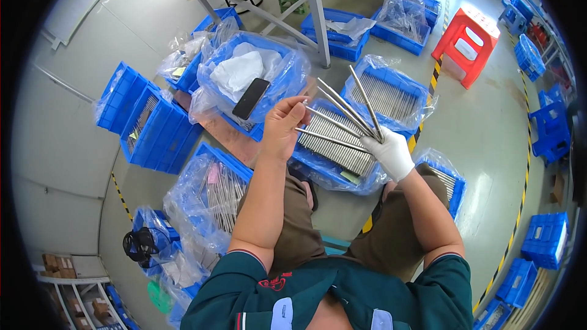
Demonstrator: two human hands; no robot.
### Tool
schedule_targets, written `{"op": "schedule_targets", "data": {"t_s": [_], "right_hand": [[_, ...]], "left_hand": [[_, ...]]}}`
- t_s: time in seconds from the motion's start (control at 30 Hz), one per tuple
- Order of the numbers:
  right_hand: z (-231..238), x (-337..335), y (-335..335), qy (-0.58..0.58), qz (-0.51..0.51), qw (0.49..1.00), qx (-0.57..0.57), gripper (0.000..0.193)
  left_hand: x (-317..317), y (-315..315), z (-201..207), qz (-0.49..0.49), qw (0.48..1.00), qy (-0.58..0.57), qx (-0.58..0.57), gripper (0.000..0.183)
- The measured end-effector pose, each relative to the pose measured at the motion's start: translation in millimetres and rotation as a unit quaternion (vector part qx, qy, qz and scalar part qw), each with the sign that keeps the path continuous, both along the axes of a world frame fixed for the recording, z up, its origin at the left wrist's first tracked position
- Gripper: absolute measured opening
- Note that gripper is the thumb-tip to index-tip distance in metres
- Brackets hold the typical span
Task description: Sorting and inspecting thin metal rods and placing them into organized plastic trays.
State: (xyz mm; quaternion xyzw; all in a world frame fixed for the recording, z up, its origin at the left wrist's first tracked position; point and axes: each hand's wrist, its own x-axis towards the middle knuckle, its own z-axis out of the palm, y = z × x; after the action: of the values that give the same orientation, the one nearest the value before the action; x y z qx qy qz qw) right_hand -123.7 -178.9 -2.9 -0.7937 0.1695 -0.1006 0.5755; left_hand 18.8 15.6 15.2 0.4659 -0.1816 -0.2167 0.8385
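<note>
My right hand (pixel 390 155), in a white glove, grips several slim metal rods (pixel 367 102) that fan out to the upper left. Bare and closed in a pinch, my left hand (pixel 283 127) has its thumb and fingertips at the far end of one rod. A small pale speck shows at those fingertips, too small to name. Below the hands, a blue crate (pixel 330 174) lined with clear plastic holds a row of similar rods. Just beyond it stands another lined crate (pixel 400 123) of rods.
A black phone (pixel 251 98) lies on a plastic-lined crate (pixel 287 67) at the left. More rods fill a crate (pixel 235 168) by my left knee. Stacked blue crates (pixel 160 131) stand farther left. A red stool (pixel 468 46) and a table leg (pixel 316 18) are ahead.
</note>
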Motion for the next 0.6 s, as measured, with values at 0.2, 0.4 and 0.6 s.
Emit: {"op": "schedule_targets", "data": {"t_s": [0.2,0.4,0.6], "right_hand": [[14.9,1.5,4.0,0.036,0.006,0.999,0.04,0.024],[16.3,-1.0,4.0,0.009,0.028,0.999,0.034,0.023],[14.2,-1.2,5.9,0.049,0.065,0.989,0.126,0.019]], "left_hand": [[-1.8,-2.5,-3.5,-0.065,0.998,-0.01,0.007,0.03],[0.8,4.1,-6.1,-0.077,0.997,-0.023,0.016,0.036],[-4.7,3.7,1.8,-0.177,0.98,-0.074,0.057,0.038]]}}
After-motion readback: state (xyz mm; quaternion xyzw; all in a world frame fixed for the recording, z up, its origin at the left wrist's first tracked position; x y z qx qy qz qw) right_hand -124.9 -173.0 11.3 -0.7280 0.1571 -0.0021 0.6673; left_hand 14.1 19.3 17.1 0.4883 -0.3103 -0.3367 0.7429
